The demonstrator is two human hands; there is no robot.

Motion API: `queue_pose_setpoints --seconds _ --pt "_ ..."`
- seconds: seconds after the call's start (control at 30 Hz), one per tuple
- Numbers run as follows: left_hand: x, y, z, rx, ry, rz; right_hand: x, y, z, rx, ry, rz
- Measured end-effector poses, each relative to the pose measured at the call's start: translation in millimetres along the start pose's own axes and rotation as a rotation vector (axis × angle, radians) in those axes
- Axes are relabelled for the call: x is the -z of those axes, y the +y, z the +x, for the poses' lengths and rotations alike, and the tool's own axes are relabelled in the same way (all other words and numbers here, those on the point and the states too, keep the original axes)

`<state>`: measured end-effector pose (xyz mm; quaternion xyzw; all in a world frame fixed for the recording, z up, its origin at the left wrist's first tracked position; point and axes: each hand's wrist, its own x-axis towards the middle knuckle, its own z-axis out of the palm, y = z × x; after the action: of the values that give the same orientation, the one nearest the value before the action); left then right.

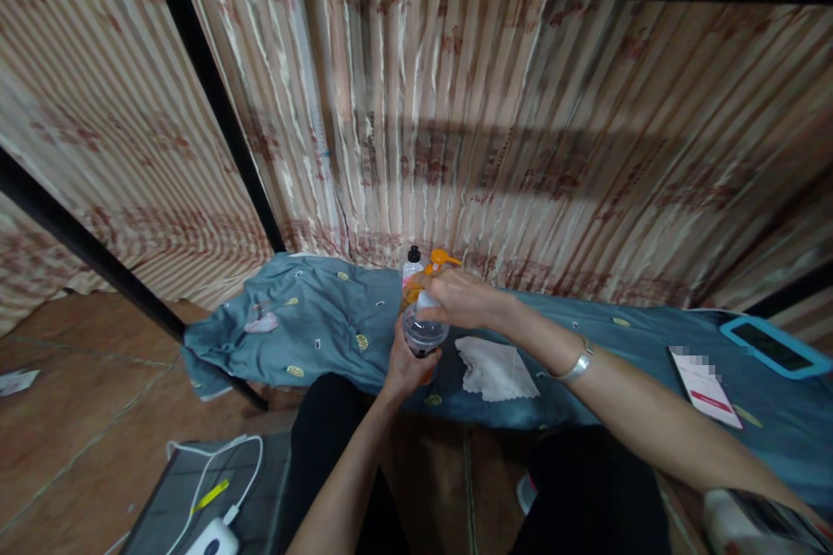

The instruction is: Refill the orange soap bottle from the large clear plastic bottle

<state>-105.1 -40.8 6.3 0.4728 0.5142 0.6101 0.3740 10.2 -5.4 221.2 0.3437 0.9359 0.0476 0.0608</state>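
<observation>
While my left hand [404, 364] clamps the clear bottle [423, 331] upright from below, just left of the white cloth [493, 367], my right-hand fingers [449, 295] close over its cap.

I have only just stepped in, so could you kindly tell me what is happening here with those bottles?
A person sits at a bed covered with a blue-grey patterned sheet. Their left hand grips a small clear plastic bottle from below, while the right hand closes over its top. An orange spray bottle and a black-capped bottle stand just behind. A crumpled white tissue lies on the sheet beside them, and a blue-framed tablet lies far right.
</observation>
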Motion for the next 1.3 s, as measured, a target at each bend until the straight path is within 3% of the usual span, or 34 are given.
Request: queue_pose_setpoints --seconds 0.2,0.3,0.47,0.67,0.87,1.07,1.3 --pt "0.0 -3.8 0.7 -0.019 0.000 -0.017 2.5 -2.5 2.7 0.010 -0.073 -0.015" --pt "-0.7 -6.0 0.9 -0.018 -0.008 -0.043 3.0 -3.2 0.8 0.026 -0.050 -0.004" --pt "-0.6 -6.8 1.2 -0.020 -0.006 -0.022 0.4 -4.5 1.7 -0.067 -0.047 -0.057" --pt "0.2 -3.5 0.6 -0.023 -0.009 -0.031 1.8 -1.6 0.6 0.016 -0.067 -0.008" --pt "-0.1 -1.2 0.4 -0.010 0.008 0.008 -1.7 -1.7 2.9 -0.062 -0.062 -0.019" --pt "-0.3 -1.9 0.5 -0.007 0.015 -0.013 -1.1 1.2 2.3 0.029 -0.065 0.040" --pt "-0.1 0.4 0.1 -0.018 0.012 -0.015 -0.1 -1.0 3.4 -0.052 -0.080 -0.021"
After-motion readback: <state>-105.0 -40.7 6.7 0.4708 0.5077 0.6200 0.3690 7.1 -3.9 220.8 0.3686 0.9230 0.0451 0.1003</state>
